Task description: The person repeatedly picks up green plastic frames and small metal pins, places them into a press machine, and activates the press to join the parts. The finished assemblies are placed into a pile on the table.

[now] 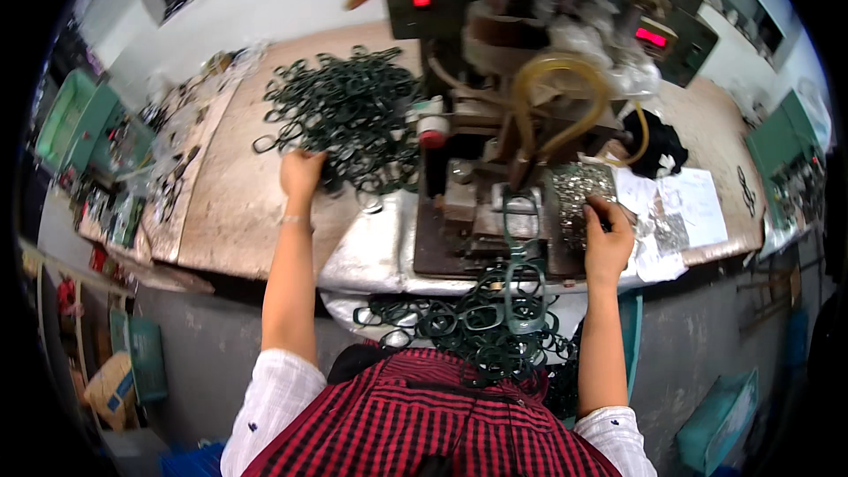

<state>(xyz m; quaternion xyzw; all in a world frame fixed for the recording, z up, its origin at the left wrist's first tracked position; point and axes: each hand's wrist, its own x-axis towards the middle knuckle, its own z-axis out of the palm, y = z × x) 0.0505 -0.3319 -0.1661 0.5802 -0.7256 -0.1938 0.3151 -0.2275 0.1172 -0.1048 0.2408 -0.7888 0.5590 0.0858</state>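
The left hand (302, 173) is at the near left edge of a wide heap of dark green eyeglass frames (349, 110), its fingers bent inward at the nearest pieces; whether a frame is pinched between them I cannot tell. The heap spreads ahead of this hand and to its right, and one loose frame (264, 144) lies just beyond it to the left. A silvery sheet (375, 243) covers the table (231, 216) to the near right of the same hand. The right hand (609, 234) is well apart from the heap, over the near right part of a bed of small shiny metal pieces (583, 184), with thumb and forefinger drawn close together; anything held there is too small to make out. White papers (702, 203) lie to the right of this hand, and a black cloth (655, 143) sits farther off, ahead of it. Between the two hands stands a machine (477, 124) with a loop of amber hose (562, 64). Nearer the person than either hand, a second tangle of dark frames (468, 314) rests below the machine.
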